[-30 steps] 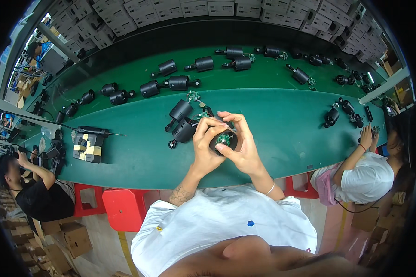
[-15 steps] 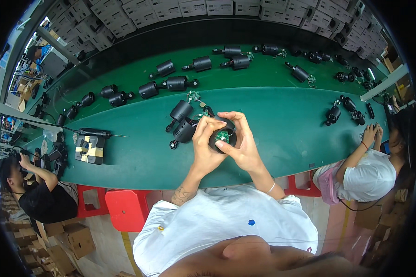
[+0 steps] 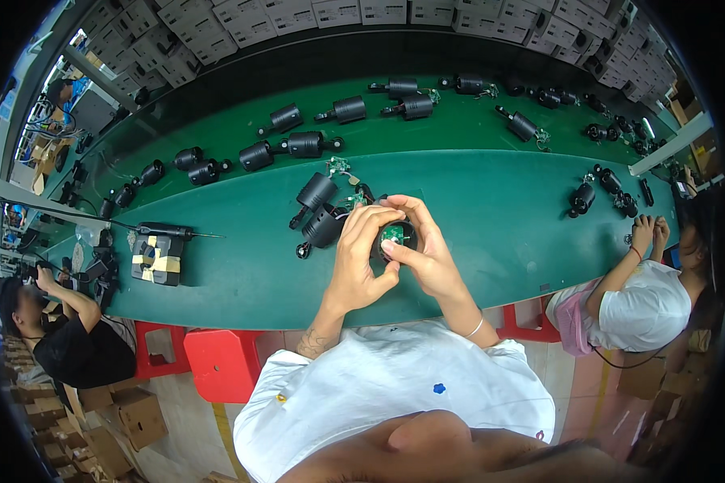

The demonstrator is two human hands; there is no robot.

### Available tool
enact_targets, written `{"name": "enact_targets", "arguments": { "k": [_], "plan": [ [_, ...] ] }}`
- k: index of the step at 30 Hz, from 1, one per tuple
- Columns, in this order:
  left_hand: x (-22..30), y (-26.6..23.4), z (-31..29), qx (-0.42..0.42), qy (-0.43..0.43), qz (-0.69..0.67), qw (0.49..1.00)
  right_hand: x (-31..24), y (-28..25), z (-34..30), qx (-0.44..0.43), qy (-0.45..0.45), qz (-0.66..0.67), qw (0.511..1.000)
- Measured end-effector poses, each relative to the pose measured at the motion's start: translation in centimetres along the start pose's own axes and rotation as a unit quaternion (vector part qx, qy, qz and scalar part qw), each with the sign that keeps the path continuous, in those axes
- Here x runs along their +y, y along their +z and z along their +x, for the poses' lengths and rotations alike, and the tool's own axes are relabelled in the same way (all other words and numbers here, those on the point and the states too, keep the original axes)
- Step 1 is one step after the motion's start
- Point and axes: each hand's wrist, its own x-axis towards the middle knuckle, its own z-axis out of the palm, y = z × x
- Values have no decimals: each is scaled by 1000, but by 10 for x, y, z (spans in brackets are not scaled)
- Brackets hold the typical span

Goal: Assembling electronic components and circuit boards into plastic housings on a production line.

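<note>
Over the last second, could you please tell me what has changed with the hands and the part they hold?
Very little has changed. Both hands keep hold of the small black round housing with the green circuit board inside; the left hand wraps its left side, the right hand its right, with only slight finger shifts. The black housings on the green table lie as before.

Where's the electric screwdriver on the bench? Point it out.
In the head view, the screwdriver lies on the green bench at the person's far left, just above the taped black block and well left of both hands.
</note>
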Motion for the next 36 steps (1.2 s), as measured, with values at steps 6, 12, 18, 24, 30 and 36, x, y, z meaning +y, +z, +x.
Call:
{"name": "enact_targets", "arguments": {
  "k": [6, 12, 18, 24, 30, 36],
  "plan": [
    [-2, 13, -7, 46, 3, 61, 997, 2, 3, -2, 0, -3, 19, 1000],
    [-4, 19, -7, 91, 51, 58, 993, 1, 5, -6, 16, 11, 71, 997],
    [3, 15, 1, 101, 106, 71, 987, -2, 4, -7, 9, 9, 45, 999],
    [-6, 19, -6, 153, 75, 19, 985, -9, 13, -11, -37, -20, 27, 999],
    [-6, 25, -3, 187, 60, 19, 980, -8, 8, -10, -47, -24, 26, 998],
    [1, 27, -2, 190, 71, 42, 978, -5, 8, -11, -46, -30, 39, 998]
  ]
}}
